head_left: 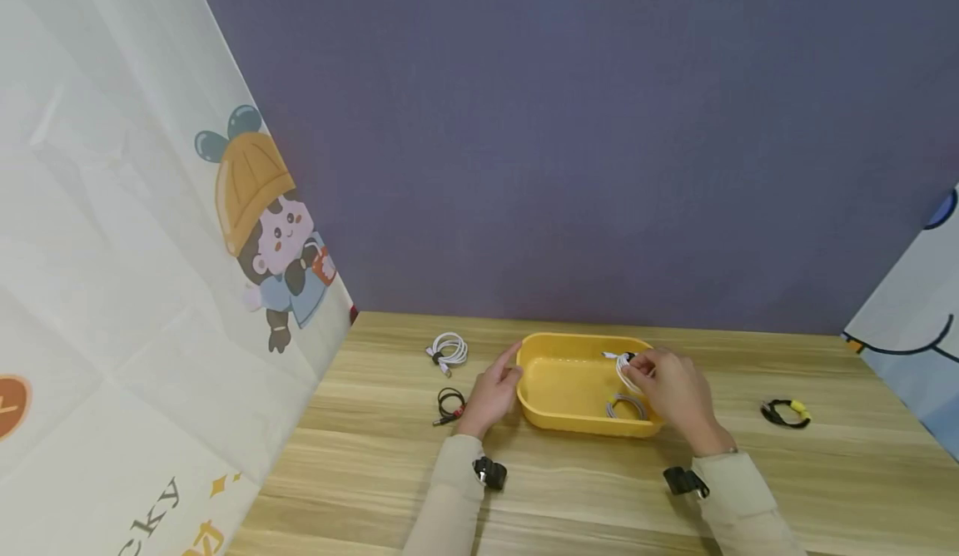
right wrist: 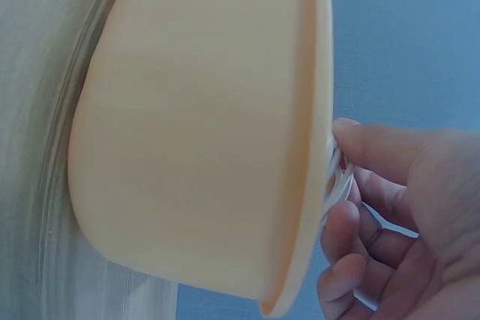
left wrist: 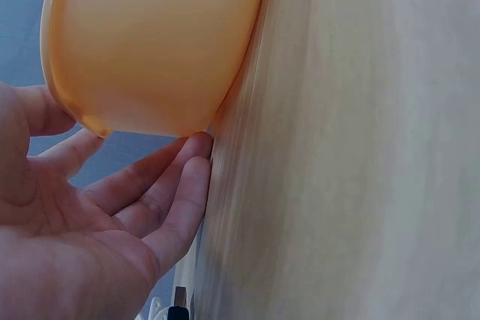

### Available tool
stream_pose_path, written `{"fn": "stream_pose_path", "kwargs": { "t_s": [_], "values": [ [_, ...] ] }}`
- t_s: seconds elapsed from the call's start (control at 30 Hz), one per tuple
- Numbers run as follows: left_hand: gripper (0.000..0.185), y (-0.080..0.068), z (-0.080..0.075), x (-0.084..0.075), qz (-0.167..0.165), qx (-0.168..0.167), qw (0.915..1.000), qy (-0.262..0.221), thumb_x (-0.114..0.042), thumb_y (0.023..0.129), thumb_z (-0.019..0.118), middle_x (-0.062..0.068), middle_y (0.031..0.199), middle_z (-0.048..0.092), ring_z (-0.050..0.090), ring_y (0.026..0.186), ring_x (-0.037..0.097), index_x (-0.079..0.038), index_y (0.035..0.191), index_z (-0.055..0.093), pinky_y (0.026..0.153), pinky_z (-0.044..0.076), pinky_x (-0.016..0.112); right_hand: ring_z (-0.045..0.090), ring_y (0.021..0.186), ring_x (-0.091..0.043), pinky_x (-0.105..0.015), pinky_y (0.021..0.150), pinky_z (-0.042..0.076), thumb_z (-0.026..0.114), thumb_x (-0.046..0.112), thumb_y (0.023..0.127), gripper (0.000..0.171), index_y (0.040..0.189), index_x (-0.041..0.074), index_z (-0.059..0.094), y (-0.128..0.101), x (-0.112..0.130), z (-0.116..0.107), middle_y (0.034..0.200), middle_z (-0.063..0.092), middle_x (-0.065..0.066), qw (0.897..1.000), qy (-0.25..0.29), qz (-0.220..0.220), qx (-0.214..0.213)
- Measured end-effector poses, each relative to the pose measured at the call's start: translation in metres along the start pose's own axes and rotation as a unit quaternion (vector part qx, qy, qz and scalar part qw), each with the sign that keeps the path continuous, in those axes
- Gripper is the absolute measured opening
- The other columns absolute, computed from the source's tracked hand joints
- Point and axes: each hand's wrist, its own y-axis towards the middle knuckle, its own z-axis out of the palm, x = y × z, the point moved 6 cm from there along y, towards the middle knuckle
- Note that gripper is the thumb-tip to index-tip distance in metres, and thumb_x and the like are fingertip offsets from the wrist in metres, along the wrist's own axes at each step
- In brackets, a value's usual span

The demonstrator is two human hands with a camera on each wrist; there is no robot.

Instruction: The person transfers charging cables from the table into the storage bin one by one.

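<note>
A yellow plastic basket (head_left: 558, 423) stands on the wooden table. My right hand (head_left: 678, 389) pinches a coiled white cable (head_left: 623, 366) at the basket's right end; in the right wrist view the white loops (right wrist: 341, 185) show between thumb and fingers, just over the rim. Inside the basket, below that hand, lies a coiled grey cable (head_left: 628, 407). At the left end my left hand (head_left: 490, 398) touches the basket's outer wall with extended fingers; in the left wrist view its fingertips (left wrist: 199, 144) meet the wall's lower edge and the thumb is near the rim.
Left of the basket lie a coiled white cable (head_left: 448, 350) and a coiled black cable (head_left: 449, 404), the latter close to my left hand. A black cable with a yellow part (head_left: 787, 413) lies to the right. A dark panel (head_left: 584, 140) rises behind the table (head_left: 360, 473).
</note>
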Motion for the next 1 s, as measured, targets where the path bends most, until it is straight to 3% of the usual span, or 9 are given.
{"fn": "stream_pose_path", "kwargs": {
  "t_s": [0.57, 1.0],
  "values": [
    [0.048, -0.001, -0.001, 0.001, 0.004, 0.000, 1.0000, -0.005, -0.029, 0.107, 0.050, 0.014, 0.122, 0.073, 0.057, 0.063, 0.010, -0.039, 0.154, 0.045, 0.061, 0.048, 0.028, 0.052, 0.055, -0.012, -0.030, 0.047, 0.040, 0.072, 0.027, 0.095, 0.017, 0.089, 0.012, 0.075, 0.012, -0.005, 0.013, 0.080, 0.070, -0.004, 0.999, -0.010, 0.016, 0.038],
    [0.047, 0.000, -0.001, 0.003, -0.009, 0.003, 0.9999, -0.004, -0.030, 0.108, 0.049, 0.012, 0.119, 0.073, 0.055, 0.061, 0.010, -0.043, 0.153, 0.044, 0.059, 0.047, 0.028, 0.051, 0.055, -0.013, -0.029, 0.048, 0.038, 0.074, 0.026, 0.094, 0.017, 0.088, 0.010, 0.074, 0.014, -0.005, 0.020, 0.075, 0.069, 0.000, 0.998, -0.012, 0.025, 0.053]
  ]
}}
